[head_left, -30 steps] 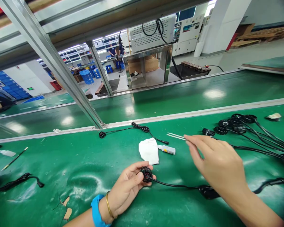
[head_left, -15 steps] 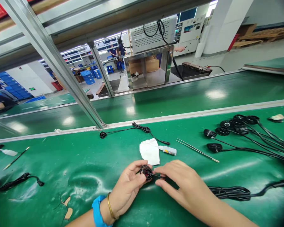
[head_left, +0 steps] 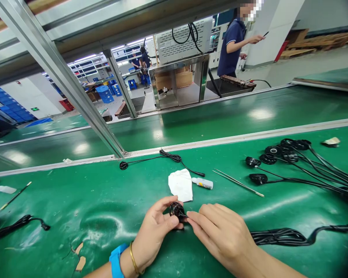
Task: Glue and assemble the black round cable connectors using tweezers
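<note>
Since a second ago the right hand (head_left: 220,235) has left the tweezers (head_left: 237,182) and come in close, its fingertips now pinching the right side of the round black part (head_left: 176,210). The left hand (head_left: 153,231) grips that part from the other side, low over the bench (head_left: 104,208). A coiled cable (head_left: 281,236) lies to the right. Just beyond sit a white cloth (head_left: 180,184) and a small bottle (head_left: 202,183). Bare green mat spreads leftward, and the metal rail (head_left: 220,141) bounds the far edge.

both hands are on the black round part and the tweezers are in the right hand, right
No: the head view shows the tweezers lying on the green mat, not in the right hand. It and the left hand hold the black round part.
</note>
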Demonstrator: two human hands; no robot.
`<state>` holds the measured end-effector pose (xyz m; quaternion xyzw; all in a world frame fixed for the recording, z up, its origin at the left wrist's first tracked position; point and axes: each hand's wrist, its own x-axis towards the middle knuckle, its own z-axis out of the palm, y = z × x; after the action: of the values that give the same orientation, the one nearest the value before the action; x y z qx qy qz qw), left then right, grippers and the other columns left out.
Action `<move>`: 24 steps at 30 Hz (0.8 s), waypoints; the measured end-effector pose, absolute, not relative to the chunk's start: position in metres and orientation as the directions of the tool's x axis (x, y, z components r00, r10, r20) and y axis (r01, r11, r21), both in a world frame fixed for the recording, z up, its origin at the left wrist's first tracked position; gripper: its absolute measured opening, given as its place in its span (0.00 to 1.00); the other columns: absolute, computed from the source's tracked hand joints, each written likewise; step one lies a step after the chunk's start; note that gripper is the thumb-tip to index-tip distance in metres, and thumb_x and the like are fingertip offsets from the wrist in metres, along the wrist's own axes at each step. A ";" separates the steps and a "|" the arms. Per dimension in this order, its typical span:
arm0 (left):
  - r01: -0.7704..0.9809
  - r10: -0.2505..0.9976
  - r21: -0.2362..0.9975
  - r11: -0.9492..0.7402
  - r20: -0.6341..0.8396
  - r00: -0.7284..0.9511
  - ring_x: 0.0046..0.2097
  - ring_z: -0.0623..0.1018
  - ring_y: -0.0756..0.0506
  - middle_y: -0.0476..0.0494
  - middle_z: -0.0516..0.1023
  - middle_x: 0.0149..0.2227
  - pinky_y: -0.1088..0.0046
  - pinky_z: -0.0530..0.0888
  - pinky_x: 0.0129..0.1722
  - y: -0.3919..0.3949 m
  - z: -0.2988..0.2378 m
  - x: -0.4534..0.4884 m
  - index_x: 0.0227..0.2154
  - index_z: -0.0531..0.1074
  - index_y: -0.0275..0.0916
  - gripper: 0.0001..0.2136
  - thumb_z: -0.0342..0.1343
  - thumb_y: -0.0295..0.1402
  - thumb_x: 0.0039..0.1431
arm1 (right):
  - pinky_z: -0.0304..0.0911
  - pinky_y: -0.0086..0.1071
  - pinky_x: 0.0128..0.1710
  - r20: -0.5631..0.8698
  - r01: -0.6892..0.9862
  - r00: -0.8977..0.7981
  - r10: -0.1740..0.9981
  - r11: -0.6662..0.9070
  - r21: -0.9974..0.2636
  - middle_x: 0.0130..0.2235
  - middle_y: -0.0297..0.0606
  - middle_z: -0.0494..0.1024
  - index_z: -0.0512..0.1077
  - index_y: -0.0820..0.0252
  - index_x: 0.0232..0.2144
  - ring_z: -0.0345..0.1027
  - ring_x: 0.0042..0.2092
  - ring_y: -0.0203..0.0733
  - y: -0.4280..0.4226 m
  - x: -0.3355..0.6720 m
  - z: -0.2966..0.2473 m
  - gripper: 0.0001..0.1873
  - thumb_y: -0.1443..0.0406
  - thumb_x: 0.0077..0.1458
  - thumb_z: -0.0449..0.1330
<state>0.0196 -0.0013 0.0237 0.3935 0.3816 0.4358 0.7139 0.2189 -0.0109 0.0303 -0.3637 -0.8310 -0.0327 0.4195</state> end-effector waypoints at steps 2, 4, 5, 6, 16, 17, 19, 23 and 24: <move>-0.287 0.928 0.914 0.287 -0.190 0.320 0.42 0.79 0.47 0.40 0.79 0.51 0.71 0.76 0.44 -0.002 0.021 0.020 0.51 0.76 0.43 0.19 0.68 0.32 0.56 | 0.45 0.36 0.29 0.740 0.648 -0.381 0.555 0.731 -0.214 0.26 0.34 0.68 0.73 0.64 0.35 0.57 0.28 0.39 -0.012 0.216 0.031 0.05 0.73 0.64 0.58; -0.270 0.930 0.924 0.272 -0.179 0.322 0.45 0.79 0.46 0.40 0.79 0.52 0.69 0.75 0.48 -0.003 0.021 0.020 0.51 0.77 0.43 0.18 0.67 0.32 0.57 | 0.45 0.37 0.28 0.749 0.675 -0.371 0.548 0.714 -0.188 0.25 0.34 0.66 0.72 0.64 0.31 0.56 0.27 0.39 -0.013 0.214 0.030 0.07 0.73 0.63 0.58; -0.269 0.931 0.927 0.263 -0.171 0.322 0.47 0.79 0.45 0.39 0.79 0.53 0.67 0.75 0.50 -0.003 0.022 0.020 0.51 0.77 0.42 0.18 0.67 0.32 0.57 | 0.44 0.37 0.28 0.750 0.689 -0.367 0.551 0.703 -0.179 0.24 0.34 0.66 0.72 0.63 0.30 0.55 0.27 0.39 -0.014 0.213 0.029 0.09 0.73 0.63 0.58; -0.267 0.933 0.930 0.254 -0.163 0.321 0.49 0.79 0.43 0.39 0.79 0.53 0.65 0.75 0.51 -0.003 0.023 0.021 0.51 0.77 0.42 0.18 0.66 0.32 0.57 | 0.44 0.37 0.28 0.750 0.701 -0.363 0.553 0.693 -0.171 0.24 0.34 0.65 0.71 0.63 0.29 0.55 0.26 0.39 -0.014 0.212 0.028 0.10 0.73 0.63 0.58; -0.162 0.942 0.957 0.238 -0.187 0.279 0.51 0.80 0.40 0.37 0.82 0.51 0.66 0.75 0.52 -0.006 0.032 0.028 0.47 0.78 0.40 0.14 0.66 0.32 0.57 | 0.48 0.36 0.30 0.725 0.698 -0.330 0.605 0.673 -0.244 0.26 0.33 0.68 0.71 0.61 0.33 0.59 0.28 0.39 -0.015 0.209 0.018 0.08 0.71 0.65 0.55; -0.164 0.941 0.956 0.242 -0.190 0.281 0.51 0.80 0.40 0.36 0.81 0.51 0.65 0.75 0.52 -0.006 0.032 0.029 0.47 0.77 0.40 0.14 0.65 0.32 0.57 | 0.49 0.36 0.30 0.722 0.692 -0.334 0.606 0.677 -0.249 0.26 0.33 0.68 0.71 0.61 0.33 0.60 0.28 0.39 -0.015 0.209 0.017 0.08 0.71 0.65 0.55; -0.178 0.937 0.951 0.252 -0.193 0.292 0.51 0.80 0.39 0.36 0.81 0.52 0.64 0.76 0.51 -0.006 0.033 0.028 0.48 0.76 0.39 0.14 0.63 0.32 0.59 | 0.49 0.35 0.30 0.719 0.679 -0.344 0.605 0.689 -0.255 0.26 0.34 0.69 0.71 0.61 0.33 0.60 0.28 0.39 -0.015 0.209 0.016 0.08 0.71 0.65 0.55; -0.187 0.937 0.950 0.249 -0.187 0.294 0.52 0.80 0.39 0.36 0.80 0.52 0.63 0.77 0.50 -0.006 0.032 0.027 0.48 0.75 0.39 0.13 0.61 0.31 0.61 | 0.48 0.36 0.30 0.711 0.667 -0.372 0.597 0.705 -0.243 0.27 0.34 0.69 0.72 0.62 0.34 0.60 0.28 0.39 -0.014 0.208 0.016 0.08 0.71 0.65 0.54; -0.186 0.939 0.951 0.247 -0.187 0.290 0.51 0.80 0.39 0.36 0.81 0.52 0.64 0.77 0.50 -0.006 0.031 0.027 0.48 0.75 0.39 0.12 0.61 0.30 0.61 | 0.48 0.36 0.30 0.709 0.668 -0.375 0.596 0.705 -0.239 0.27 0.34 0.69 0.72 0.62 0.34 0.60 0.28 0.39 -0.014 0.208 0.016 0.08 0.71 0.65 0.54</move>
<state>0.0274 -0.0058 0.0313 0.4464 0.4217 0.4211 0.6675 0.2077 -0.0142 0.0161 -0.3816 -0.8281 -0.0436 0.4083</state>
